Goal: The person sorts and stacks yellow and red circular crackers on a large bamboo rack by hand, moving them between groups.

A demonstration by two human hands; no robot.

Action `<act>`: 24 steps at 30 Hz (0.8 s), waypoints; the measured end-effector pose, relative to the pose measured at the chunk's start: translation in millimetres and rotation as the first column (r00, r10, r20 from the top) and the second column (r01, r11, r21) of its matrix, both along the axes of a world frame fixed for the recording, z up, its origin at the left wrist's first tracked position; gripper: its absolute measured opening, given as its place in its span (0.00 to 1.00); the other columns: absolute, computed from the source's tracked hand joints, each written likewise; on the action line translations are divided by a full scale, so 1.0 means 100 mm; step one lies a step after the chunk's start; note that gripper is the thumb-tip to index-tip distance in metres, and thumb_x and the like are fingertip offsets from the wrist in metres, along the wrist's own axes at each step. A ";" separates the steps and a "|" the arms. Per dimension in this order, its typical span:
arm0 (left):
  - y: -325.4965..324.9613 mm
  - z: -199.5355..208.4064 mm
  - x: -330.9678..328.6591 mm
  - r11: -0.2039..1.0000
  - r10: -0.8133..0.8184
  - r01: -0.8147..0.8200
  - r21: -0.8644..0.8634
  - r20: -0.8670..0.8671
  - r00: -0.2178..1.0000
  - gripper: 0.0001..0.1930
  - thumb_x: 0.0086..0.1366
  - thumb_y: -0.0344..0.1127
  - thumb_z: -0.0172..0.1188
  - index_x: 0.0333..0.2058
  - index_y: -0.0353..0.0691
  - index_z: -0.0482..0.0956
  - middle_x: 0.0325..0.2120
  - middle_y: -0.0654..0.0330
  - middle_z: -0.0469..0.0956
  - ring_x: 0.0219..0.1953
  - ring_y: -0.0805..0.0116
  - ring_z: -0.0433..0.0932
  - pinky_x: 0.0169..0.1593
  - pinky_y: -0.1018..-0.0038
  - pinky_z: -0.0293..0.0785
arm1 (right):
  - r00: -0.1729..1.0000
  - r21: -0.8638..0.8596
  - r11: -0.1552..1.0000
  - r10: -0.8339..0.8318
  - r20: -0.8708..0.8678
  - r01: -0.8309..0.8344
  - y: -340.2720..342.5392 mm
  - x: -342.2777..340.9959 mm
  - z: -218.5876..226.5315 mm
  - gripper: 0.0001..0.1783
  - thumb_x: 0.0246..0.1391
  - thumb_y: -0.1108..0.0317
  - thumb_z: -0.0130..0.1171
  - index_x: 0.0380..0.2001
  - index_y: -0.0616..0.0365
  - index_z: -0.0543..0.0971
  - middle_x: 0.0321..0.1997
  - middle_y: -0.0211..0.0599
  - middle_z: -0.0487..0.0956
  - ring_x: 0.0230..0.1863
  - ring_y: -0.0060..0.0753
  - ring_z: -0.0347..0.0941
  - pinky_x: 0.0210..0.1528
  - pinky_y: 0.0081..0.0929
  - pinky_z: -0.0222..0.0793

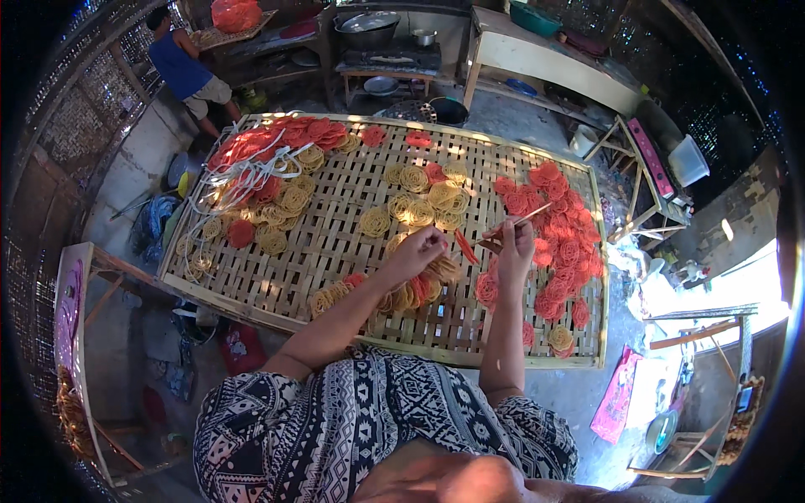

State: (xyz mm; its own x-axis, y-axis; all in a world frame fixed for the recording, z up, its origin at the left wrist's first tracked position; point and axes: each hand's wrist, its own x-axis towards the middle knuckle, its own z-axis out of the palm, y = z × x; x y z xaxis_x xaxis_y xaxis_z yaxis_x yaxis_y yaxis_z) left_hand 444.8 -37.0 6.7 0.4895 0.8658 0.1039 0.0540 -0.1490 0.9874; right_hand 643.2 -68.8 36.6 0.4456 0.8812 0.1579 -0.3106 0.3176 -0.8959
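Observation:
A large woven bamboo tray (327, 243) lies in front of me, covered with round spiral crackers, yellow ones (419, 205) in the middle and red ones (562, 243) on the right. My left hand (417, 251) is closed on a red cracker piece (465, 247) just above a stack of yellow and red crackers (411, 293) at the near edge. My right hand (513, 247) grips a thin stick (524, 220) that points up and to the right over the red crackers.
White strips (243, 172) lie tangled over crackers at the tray's far left. A person in a blue top (180, 67) bends at the back left. Pots and a stove (377, 38), a wooden table (545, 59) and wooden frames (637, 176) surround the tray.

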 end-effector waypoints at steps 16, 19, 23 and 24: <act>-0.29 0.54 -0.80 0.978 0.192 -0.207 0.005 0.349 0.917 0.13 0.62 0.27 0.60 0.45 0.35 0.78 0.41 0.59 0.80 0.39 0.75 0.78 0.43 0.78 0.73 | 0.882 0.308 0.941 -0.020 0.471 -0.143 -0.16 -0.65 0.97 0.12 0.60 0.69 0.55 0.44 0.63 0.72 0.35 0.37 0.77 0.40 0.27 0.76 0.44 0.25 0.72; -0.41 1.12 -1.25 0.929 0.325 -0.368 0.035 0.395 0.859 0.13 0.63 0.26 0.57 0.47 0.35 0.77 0.38 0.60 0.81 0.39 0.76 0.77 0.43 0.80 0.74 | 0.655 0.070 0.997 -0.033 0.755 -0.031 -0.18 -0.41 0.62 0.17 0.56 0.69 0.59 0.48 0.61 0.72 0.41 0.43 0.77 0.41 0.35 0.76 0.44 0.30 0.72; -0.53 1.42 -1.73 0.929 0.353 -0.367 -0.053 0.429 0.831 0.13 0.62 0.25 0.58 0.46 0.34 0.77 0.34 0.65 0.81 0.26 0.83 0.72 0.30 0.83 0.68 | 0.114 -0.208 0.950 0.239 0.964 -0.235 -0.34 -0.44 -0.39 0.20 0.50 0.64 0.62 0.47 0.54 0.75 0.52 0.42 0.74 0.53 0.43 0.68 0.57 0.45 0.60; -0.55 1.46 -1.68 0.885 0.441 -0.466 0.002 0.318 0.839 0.10 0.61 0.28 0.61 0.42 0.35 0.80 0.28 0.69 0.80 0.19 0.85 0.64 0.24 0.83 0.59 | -0.076 -0.138 0.958 0.122 0.990 -0.252 -0.41 -0.52 -0.47 0.21 0.48 0.61 0.62 0.47 0.53 0.76 0.55 0.41 0.72 0.59 0.44 0.64 0.61 0.49 0.53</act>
